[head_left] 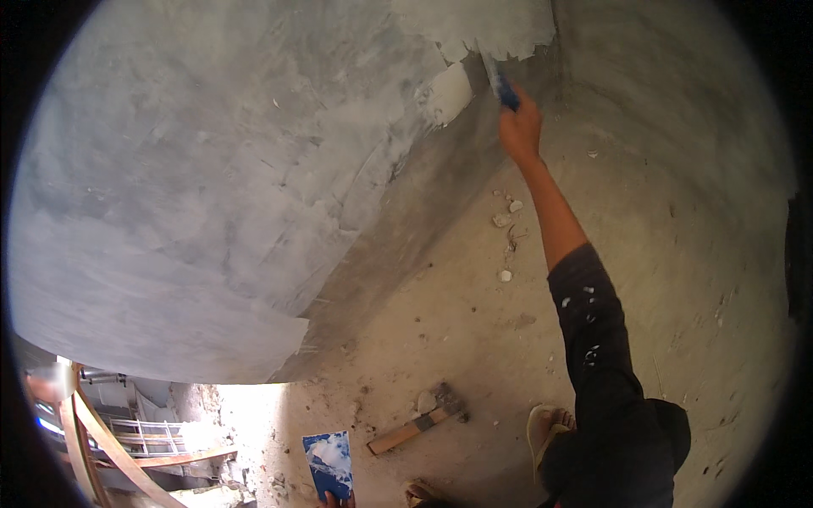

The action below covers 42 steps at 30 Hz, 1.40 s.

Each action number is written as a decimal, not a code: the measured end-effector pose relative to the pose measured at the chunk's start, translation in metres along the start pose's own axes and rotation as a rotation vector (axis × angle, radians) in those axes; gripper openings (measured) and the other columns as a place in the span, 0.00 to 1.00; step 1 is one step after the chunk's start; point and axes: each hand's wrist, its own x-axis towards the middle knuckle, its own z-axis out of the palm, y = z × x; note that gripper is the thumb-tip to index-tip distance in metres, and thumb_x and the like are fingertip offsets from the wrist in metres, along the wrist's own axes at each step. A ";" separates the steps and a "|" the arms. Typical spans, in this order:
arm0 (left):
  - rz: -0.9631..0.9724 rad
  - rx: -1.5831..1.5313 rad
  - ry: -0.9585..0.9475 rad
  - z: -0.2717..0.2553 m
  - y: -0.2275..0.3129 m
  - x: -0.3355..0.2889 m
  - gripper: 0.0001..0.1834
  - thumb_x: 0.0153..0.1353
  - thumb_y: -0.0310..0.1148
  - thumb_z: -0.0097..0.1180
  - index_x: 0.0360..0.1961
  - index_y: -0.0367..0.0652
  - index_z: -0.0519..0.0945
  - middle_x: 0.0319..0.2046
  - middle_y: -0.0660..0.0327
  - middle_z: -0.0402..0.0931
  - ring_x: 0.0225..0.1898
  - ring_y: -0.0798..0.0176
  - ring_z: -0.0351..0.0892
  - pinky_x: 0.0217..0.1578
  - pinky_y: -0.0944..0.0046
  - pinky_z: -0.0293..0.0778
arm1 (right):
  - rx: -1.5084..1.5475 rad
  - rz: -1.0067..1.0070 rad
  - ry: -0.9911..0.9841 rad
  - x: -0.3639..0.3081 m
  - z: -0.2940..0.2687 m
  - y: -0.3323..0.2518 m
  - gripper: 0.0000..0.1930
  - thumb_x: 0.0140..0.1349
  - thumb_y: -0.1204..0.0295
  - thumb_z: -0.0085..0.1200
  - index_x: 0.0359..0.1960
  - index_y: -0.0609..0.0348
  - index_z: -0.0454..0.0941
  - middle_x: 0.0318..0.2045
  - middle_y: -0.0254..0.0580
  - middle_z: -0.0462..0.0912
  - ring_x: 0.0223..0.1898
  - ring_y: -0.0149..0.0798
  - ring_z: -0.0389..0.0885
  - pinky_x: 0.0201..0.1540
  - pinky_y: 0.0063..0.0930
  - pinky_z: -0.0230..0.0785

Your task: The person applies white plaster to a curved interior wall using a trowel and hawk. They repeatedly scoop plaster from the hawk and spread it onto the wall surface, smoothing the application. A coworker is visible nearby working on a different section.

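- The scraper [507,91] is at the far side, right of centre, its pale blade against the coated wall [186,169] just below the ragged edge of a light coat.
- Your right hand [522,127] grips its blue handle, fingers closed round it, your arm stretched far forward.
- A pale patch of filler [447,93] lies on the wall just left of the blade; darker, uncoated surface shows beneath both.
- Your left hand [339,501], mostly cut off by the near edge, holds the blue board [337,485] by its near end.
- White paste [333,457] is smeared across the board's face.
- Right of the board, a hammer [423,423] lies on the dusty floor [474,339], its head to the right and slightly farther away.
- Your sandal [542,427] stands right of the hammer.
- White marks dot your dark sleeve [593,330].
- Small pale lumps [506,276] lie left of your forearm.
- At the near left, timber strips [118,449] cross beyond the wall's edge.
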 end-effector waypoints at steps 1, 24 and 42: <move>0.017 0.033 -0.035 0.000 -0.004 0.002 0.23 0.65 0.34 0.45 0.59 0.38 0.59 0.51 0.54 0.64 0.51 0.58 0.62 0.51 0.57 0.68 | -0.026 -0.014 -0.031 0.001 0.004 0.002 0.28 0.45 0.82 0.46 0.54 0.60 0.70 0.45 0.53 0.76 0.47 0.52 0.74 0.52 0.37 0.63; -0.062 -0.277 -0.167 0.081 -0.006 0.017 0.19 0.65 0.36 0.45 0.55 0.45 0.61 0.50 0.56 0.66 0.51 0.56 0.68 0.53 0.56 0.66 | 0.027 -0.291 -0.272 -0.203 0.082 -0.071 0.38 0.39 0.86 0.51 0.59 0.51 0.66 0.51 0.56 0.69 0.53 0.55 0.68 0.55 0.41 0.62; -0.059 -0.180 -0.533 0.070 -0.001 0.059 0.24 0.62 0.38 0.52 0.56 0.47 0.59 0.47 0.57 0.67 0.46 0.57 0.72 0.40 0.56 0.75 | -0.651 -1.163 -0.540 -0.001 -0.092 -0.146 0.34 0.44 0.90 0.47 0.56 0.47 0.68 0.58 0.42 0.66 0.59 0.51 0.64 0.58 0.40 0.62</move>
